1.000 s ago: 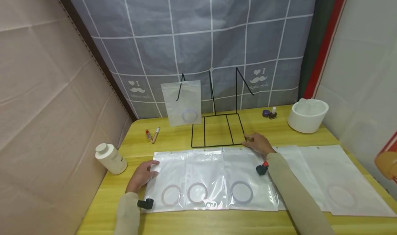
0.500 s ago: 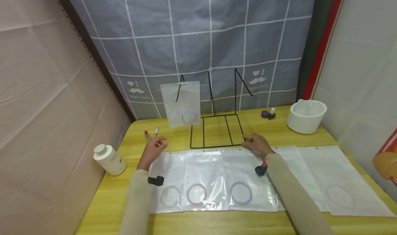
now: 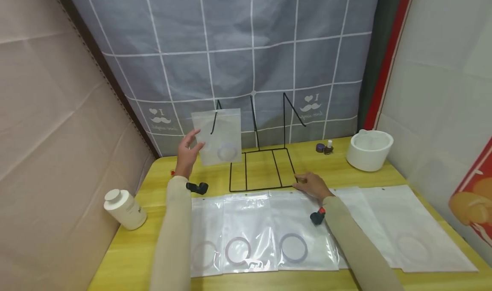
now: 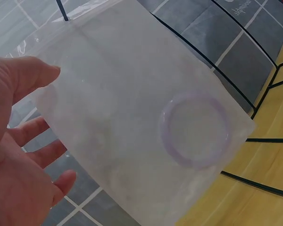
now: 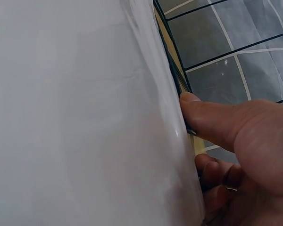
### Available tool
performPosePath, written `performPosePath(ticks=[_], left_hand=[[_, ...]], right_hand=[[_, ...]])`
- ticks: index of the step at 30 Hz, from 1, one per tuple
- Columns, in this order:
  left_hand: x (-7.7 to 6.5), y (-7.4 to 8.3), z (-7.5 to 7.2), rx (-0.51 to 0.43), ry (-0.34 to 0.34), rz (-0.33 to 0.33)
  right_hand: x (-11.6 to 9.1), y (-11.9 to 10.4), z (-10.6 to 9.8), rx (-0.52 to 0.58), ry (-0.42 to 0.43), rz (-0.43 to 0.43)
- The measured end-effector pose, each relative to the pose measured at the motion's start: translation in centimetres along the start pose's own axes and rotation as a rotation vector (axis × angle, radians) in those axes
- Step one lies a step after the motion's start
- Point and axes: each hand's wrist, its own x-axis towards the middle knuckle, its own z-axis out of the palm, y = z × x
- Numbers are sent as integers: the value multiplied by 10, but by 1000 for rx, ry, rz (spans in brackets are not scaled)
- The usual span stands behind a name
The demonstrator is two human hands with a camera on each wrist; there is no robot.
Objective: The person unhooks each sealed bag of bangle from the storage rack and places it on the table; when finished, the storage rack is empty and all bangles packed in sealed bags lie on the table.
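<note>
Change: your left hand (image 3: 189, 151) has left the front row of bags and risen to the hanging bag (image 3: 219, 136); your right hand (image 3: 312, 183) has stayed at the rack's front corner.

Head view, left hand: your arm stretches forward and up, fingers spread and relaxed, just beside the hanging bag's left edge. You grip nothing.

Head view, hanging bag: it hangs from the left prong of the black wire rack (image 3: 261, 171), a pale ring (image 3: 226, 152) sagging near its bottom, likely because the hook holds it only at the top.

Head view, right hand: it rests low on the yellow counter (image 3: 130, 257), fingers curled at the rack's front right corner, seemingly steadying the light frame.

Head view, flat bags: three clear bags (image 3: 246, 235) with rings lie side by side in front of the rack; two more white bags (image 3: 399, 227) lie to the right.

Head view, surroundings: a white bottle (image 3: 124, 209) stands at the left; a white bowl (image 3: 369, 150) sits at the back right.

Left wrist view: your palm (image 4: 14, 155) faces the frosted bag (image 4: 132, 127), thumb tip at or very near its edge, fingers straight and apart behind it. The lilac ring (image 4: 195, 136) shows through the film.

Right wrist view: your thumb (image 5: 212, 117) presses on the black wire (image 5: 172, 70) where it meets a flat bag (image 5: 85, 113); the other fingers (image 5: 217, 176) curl beneath, pinching the frame.
</note>
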Motion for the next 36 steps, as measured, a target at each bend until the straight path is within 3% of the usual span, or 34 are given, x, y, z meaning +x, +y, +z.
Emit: performPosePath(ticks=[8,15,20,27,36], left_hand=[[2,10,10,-37,-11,22],[-4,10,13,-189,-15,55],[-12,10,10,-224,8,85],[-37,19,-2,-173,-1,138],[-72,42,-21,30,-11,164]], right_hand=[[2,1,1,-33,-1,-19],[2,2,2,-27,3,-23],[2,3,1,-34,0,-14],[3,3,1,-38,-6,-11],[4,7,1,-17,-10,-8]])
